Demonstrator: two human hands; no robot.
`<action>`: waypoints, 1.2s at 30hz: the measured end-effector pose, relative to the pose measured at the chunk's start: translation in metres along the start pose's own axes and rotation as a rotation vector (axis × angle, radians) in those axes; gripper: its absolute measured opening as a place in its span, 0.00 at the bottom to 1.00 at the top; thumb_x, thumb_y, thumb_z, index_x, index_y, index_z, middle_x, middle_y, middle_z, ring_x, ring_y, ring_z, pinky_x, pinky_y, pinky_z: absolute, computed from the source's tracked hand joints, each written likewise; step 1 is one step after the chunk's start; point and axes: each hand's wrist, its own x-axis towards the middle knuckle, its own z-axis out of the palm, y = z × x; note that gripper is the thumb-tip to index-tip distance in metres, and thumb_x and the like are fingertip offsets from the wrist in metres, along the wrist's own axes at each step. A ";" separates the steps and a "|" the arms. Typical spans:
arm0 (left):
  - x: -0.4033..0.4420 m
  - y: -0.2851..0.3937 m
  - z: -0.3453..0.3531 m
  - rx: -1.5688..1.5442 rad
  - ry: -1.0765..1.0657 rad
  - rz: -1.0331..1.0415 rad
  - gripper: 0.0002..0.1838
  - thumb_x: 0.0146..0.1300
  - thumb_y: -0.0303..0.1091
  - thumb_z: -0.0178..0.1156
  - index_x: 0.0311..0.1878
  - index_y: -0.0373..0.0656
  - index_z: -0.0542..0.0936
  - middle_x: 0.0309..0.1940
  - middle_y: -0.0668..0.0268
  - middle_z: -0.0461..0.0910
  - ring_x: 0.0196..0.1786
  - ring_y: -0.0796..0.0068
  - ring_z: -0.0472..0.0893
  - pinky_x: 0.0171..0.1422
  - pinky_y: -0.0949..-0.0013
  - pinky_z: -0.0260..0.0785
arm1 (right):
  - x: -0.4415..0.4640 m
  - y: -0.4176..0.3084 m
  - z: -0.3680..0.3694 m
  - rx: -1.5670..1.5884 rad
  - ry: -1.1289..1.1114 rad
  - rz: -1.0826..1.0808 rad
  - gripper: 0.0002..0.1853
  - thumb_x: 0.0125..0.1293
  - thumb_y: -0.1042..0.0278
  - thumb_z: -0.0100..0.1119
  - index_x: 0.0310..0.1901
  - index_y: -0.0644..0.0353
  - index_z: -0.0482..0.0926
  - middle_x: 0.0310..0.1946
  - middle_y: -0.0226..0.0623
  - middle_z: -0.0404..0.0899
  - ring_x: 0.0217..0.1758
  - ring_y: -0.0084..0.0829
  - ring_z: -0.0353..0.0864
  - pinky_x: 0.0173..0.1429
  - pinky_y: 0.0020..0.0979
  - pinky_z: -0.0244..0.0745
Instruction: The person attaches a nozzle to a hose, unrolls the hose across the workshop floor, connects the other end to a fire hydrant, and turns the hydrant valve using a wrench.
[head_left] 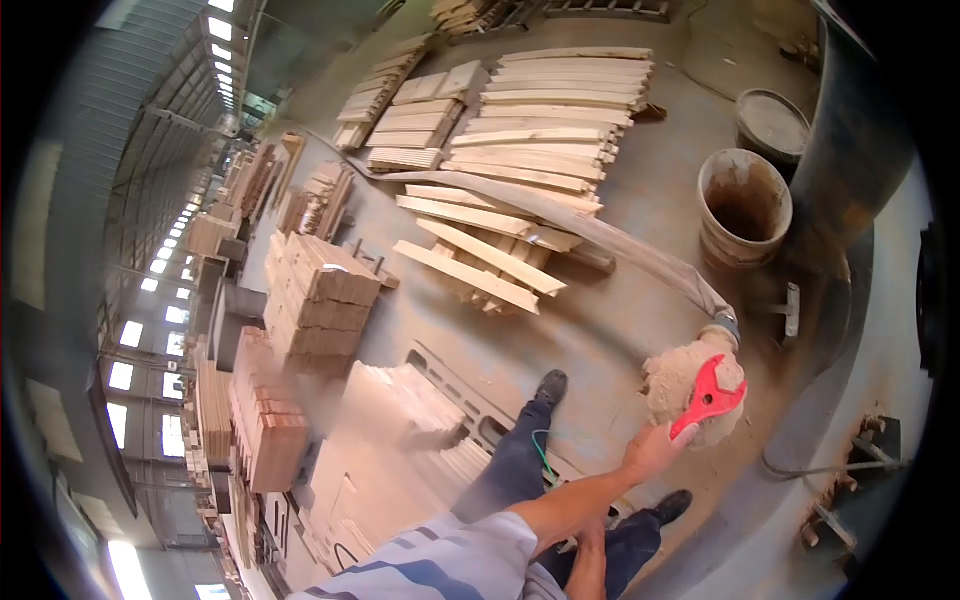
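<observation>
From where I stand, everything reads best from that dust-caked lump point(662, 382). The left hand point(655, 452) is just on its near side, arm stretched well out from the body, with its fingers closed around the narrow end of a red tool point(703, 404), something like a flat wrench with a hole in the middle. The tool lies out ahead of that hand and in front of the lump; whether it actually touches the pale surface, I can't tell from here.

Its long axis runs on roughly in line with the reach: gripped end on the near edge of the lump, forked end farthest from the person and tipped toward the grey collar point(729, 324) at the lump's far side. From that collar a long, dusty hose point(640, 244) trails away from the lump toward the stacked timber point(560, 130).

The left is plainly the nearer hand. The right forearm point(588, 570) is back from the lump, close to the person's legs, and passes behind the left arm, so what the right hand grips, if anything, I can't make out. The two hands are apart.

Beyond the lump stands a grimy bucket point(735, 250); short of it, one dark shoe point(674, 506) is planted on the floor.
</observation>
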 end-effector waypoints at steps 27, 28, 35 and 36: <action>0.015 -0.005 0.001 -0.284 -0.129 -0.157 0.34 0.63 0.65 0.48 0.29 0.36 0.78 0.13 0.64 0.70 0.14 0.72 0.72 0.20 0.65 0.64 | 0.002 -0.034 0.013 0.347 -0.027 0.191 0.08 0.68 0.69 0.49 0.29 0.55 0.70 0.15 0.24 0.65 0.14 0.20 0.63 0.17 0.24 0.56; 0.016 -0.005 0.001 -0.291 -0.123 -0.171 0.35 0.63 0.65 0.48 0.27 0.36 0.77 0.12 0.65 0.69 0.13 0.73 0.71 0.19 0.66 0.63 | 0.003 -0.035 0.014 0.332 -0.017 0.178 0.11 0.71 0.66 0.46 0.29 0.56 0.69 0.14 0.23 0.63 0.13 0.20 0.62 0.16 0.24 0.56; 0.015 -0.005 0.001 -0.330 -0.145 -0.190 0.35 0.63 0.68 0.47 0.25 0.39 0.73 0.12 0.67 0.68 0.12 0.75 0.69 0.17 0.68 0.60 | 0.007 -0.026 0.010 0.375 -0.039 0.181 0.10 0.71 0.67 0.46 0.29 0.57 0.68 0.14 0.25 0.63 0.12 0.20 0.62 0.16 0.25 0.58; 0.015 -0.005 0.001 -0.323 -0.150 -0.200 0.35 0.63 0.68 0.47 0.26 0.38 0.74 0.12 0.67 0.68 0.12 0.75 0.69 0.17 0.68 0.61 | 0.006 -0.028 0.010 0.372 -0.038 0.182 0.10 0.71 0.67 0.46 0.29 0.57 0.68 0.14 0.25 0.63 0.12 0.20 0.62 0.16 0.25 0.58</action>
